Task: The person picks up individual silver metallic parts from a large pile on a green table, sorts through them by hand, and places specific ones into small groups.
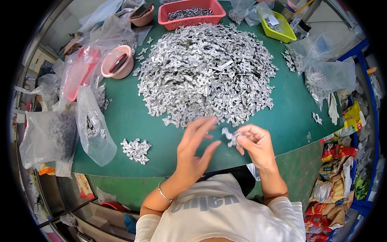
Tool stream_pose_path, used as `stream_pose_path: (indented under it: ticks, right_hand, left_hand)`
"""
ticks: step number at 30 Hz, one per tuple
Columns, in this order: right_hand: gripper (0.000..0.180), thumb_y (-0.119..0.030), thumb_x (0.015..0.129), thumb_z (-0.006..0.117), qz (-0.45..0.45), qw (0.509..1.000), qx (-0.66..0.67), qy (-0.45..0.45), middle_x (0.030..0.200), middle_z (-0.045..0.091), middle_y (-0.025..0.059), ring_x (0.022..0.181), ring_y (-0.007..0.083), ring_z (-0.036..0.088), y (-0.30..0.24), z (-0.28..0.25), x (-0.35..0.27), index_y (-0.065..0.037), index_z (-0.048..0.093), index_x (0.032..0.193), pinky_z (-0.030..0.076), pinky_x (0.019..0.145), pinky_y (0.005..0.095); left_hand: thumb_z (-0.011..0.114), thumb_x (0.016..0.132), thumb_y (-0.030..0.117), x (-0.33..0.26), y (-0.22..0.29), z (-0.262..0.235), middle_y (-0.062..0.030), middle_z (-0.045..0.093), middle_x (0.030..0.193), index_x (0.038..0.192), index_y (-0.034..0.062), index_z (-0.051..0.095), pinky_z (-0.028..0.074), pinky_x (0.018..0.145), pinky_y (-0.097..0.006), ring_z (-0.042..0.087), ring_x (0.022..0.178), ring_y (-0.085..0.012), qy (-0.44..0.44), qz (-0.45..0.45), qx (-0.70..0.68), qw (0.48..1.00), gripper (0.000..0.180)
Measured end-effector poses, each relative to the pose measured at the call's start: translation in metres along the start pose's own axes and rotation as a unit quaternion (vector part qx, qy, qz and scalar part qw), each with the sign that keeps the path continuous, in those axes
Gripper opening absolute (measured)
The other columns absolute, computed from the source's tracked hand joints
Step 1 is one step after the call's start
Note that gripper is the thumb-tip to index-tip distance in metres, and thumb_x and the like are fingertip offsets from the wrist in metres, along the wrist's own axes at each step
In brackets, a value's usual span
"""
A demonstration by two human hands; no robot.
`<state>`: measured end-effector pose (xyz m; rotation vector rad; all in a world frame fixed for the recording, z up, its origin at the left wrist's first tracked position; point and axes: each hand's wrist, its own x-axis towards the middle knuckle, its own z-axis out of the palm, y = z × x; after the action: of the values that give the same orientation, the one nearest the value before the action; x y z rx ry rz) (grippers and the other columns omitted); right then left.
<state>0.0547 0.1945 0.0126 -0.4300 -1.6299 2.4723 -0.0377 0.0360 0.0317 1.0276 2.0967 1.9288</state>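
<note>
A large heap of small silver metal castings point(205, 76) covers the middle of the green table point(117, 117). My right hand point(254, 145), in front of the heap, pinches a silver metal casting point(229, 136) between thumb and fingers. Part of that casting is hidden by the fingers. To its left, my left hand point(195, 145) is raised with thumb and fingers apart and nothing in it. Its fingertips lie over the heap's near edge in the picture. A small separate pile of metal castings point(136, 150) lies left of my left hand, near the table's front edge.
A red basket point(191, 22) of metal parts stands behind the heap, a yellow-green basket point(278, 27) at the back right. A pink bucket point(117, 62) and clear plastic bags point(94, 125) crowd the left side. More bags point(328, 76) and a white glove point(333, 109) lie right.
</note>
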Motion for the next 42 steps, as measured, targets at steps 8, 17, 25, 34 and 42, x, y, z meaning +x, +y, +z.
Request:
stream_pose_path:
  ticks: [8, 17, 25, 34, 42]
  right_hand:
    - [0.028, 0.009, 0.075, 0.059, -0.072, 0.996, -0.04, 0.022, 0.087, 0.058, 0.009, 0.067, 0.0082, 0.055, -0.025, 0.016, -0.02, 0.007, 0.055, 0.103, 0.042, 0.05, 0.0179]
    - [0.03, 0.012, 0.073, 0.059, -0.088, 0.995, -0.051, 0.015, 0.089, 0.057, 0.0097, 0.065, 0.008, 0.055, -0.025, 0.013, -0.028, 0.008, 0.055, 0.103, 0.042, 0.048, 0.0173]
    - [0.027, 0.012, 0.074, 0.059, -0.103, 0.994, -0.035, 0.026, 0.087, 0.059, 0.0114, 0.062, 0.0082, 0.054, -0.022, 0.012, -0.029, 0.009, 0.056, 0.101, 0.042, 0.047, 0.0177]
    - [0.02, 0.009, 0.077, 0.057, -0.107, 0.992, -0.04, 0.056, 0.082, 0.059, 0.0132, 0.058, 0.0096, 0.054, -0.023, 0.012, -0.034, 0.008, 0.058, 0.097, 0.041, 0.047, 0.0189]
    - [0.015, -0.008, 0.086, 0.051, -0.151, 0.988, -0.025, 0.022, 0.069, 0.057, 0.0142, 0.054, 0.0137, 0.051, -0.017, 0.013, -0.029, 0.005, 0.053, 0.077, 0.039, 0.043, 0.0215]
  left_hand:
    - [0.065, 0.066, -0.012, -0.008, 0.009, 0.003, -0.0112, 0.06, 0.083, 0.092, -0.0056, 0.061, 0.046, 0.063, -0.025, 0.055, 0.069, -0.0147, -0.017, -0.027, -0.03, 0.999, 0.027]
    - [0.066, 0.065, -0.012, -0.011, 0.014, 0.001, -0.0111, 0.06, 0.085, 0.09, -0.0057, 0.061, 0.048, 0.065, -0.024, 0.056, 0.07, -0.0143, -0.038, -0.034, -0.052, 0.997, 0.027]
    - [0.066, 0.066, -0.012, -0.012, 0.015, 0.002, -0.0117, 0.059, 0.085, 0.09, -0.0066, 0.06, 0.049, 0.067, -0.025, 0.056, 0.072, -0.0142, -0.047, -0.063, -0.112, 0.991, 0.026]
    - [0.066, 0.067, -0.011, -0.014, 0.017, 0.006, -0.0129, 0.059, 0.084, 0.088, -0.007, 0.06, 0.049, 0.064, -0.026, 0.056, 0.073, -0.0154, -0.058, -0.057, -0.137, 0.987, 0.022]
    - [0.059, 0.079, -0.002, -0.016, 0.019, 0.005, -0.0096, 0.059, 0.074, 0.084, -0.0065, 0.06, 0.045, 0.057, -0.022, 0.055, 0.062, -0.0115, -0.096, -0.146, -0.225, 0.959, 0.007]
